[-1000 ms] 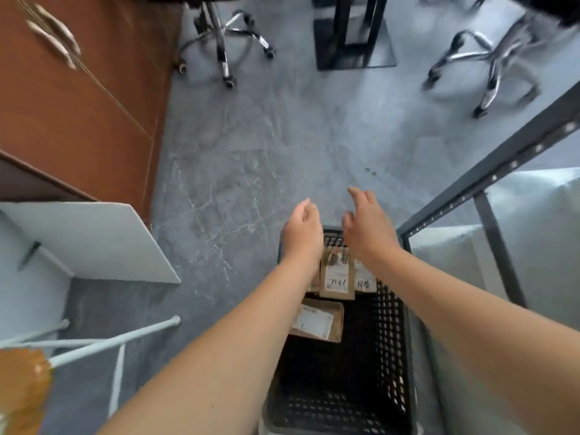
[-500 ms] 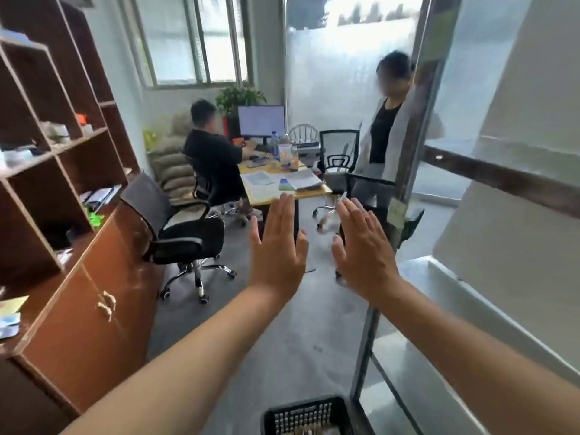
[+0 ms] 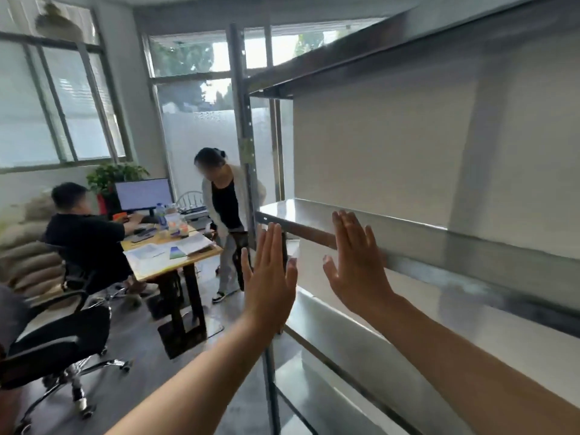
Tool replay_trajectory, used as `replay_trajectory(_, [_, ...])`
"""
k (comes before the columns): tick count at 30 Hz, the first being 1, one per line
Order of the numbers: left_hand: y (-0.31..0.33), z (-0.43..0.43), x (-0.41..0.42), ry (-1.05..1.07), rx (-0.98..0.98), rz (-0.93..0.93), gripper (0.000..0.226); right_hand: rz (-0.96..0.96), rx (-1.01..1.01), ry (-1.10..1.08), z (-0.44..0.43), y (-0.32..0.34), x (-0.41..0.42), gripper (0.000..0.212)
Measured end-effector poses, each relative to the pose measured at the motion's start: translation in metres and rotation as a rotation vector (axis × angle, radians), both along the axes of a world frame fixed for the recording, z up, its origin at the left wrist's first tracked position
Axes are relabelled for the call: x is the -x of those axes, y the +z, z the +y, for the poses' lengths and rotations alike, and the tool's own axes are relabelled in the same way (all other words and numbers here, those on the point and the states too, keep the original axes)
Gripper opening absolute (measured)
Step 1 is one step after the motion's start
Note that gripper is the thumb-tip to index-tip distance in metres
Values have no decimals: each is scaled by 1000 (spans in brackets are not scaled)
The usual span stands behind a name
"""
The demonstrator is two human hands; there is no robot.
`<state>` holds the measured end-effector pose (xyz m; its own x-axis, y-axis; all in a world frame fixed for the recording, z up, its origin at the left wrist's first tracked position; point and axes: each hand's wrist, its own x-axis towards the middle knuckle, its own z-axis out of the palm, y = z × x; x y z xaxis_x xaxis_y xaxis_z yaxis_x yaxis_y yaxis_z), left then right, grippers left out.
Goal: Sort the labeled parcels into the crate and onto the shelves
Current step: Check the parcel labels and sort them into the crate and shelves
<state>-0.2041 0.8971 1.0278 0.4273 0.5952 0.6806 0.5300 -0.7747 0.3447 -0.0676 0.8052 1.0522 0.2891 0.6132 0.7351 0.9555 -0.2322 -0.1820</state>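
In the middle of the frame, the left hand (image 3: pixel 270 277) and the right hand (image 3: pixel 356 265) are up and flat, holding nothing. Behind them, the metal shelves (image 3: pixel 455 246) fill the right side. Far back left, a person (image 3: pixel 84 243) sits at a desk (image 3: pixel 163 262)

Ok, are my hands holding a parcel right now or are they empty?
Empty. Left hand and right hand are both flat with straight fingers, raised before the metal shelf; neither grips anything.

Both hands (image 3: pixel 270 277) (image 3: pixel 356 265) raised, flat.
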Motion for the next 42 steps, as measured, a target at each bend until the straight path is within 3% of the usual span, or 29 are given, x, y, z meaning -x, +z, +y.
replay_trajectory(13, [29,-276,-170,-577,-104,17,63,12,41,-599,-318,28,-95,71])
replay_trajectory(21, [36,-415,-232,-927,-184,77,59,169,47,-997,-474,8,-106,73])
replay_trajectory(31, [-8,-550,-249,-1423,-129,108,61,265,56,-1519,-598,-17,-56,72])
replay_trajectory(42, [-73,-647,-209,-1840,-172,237,59,627,121,-1995,-684,-93,66,74])
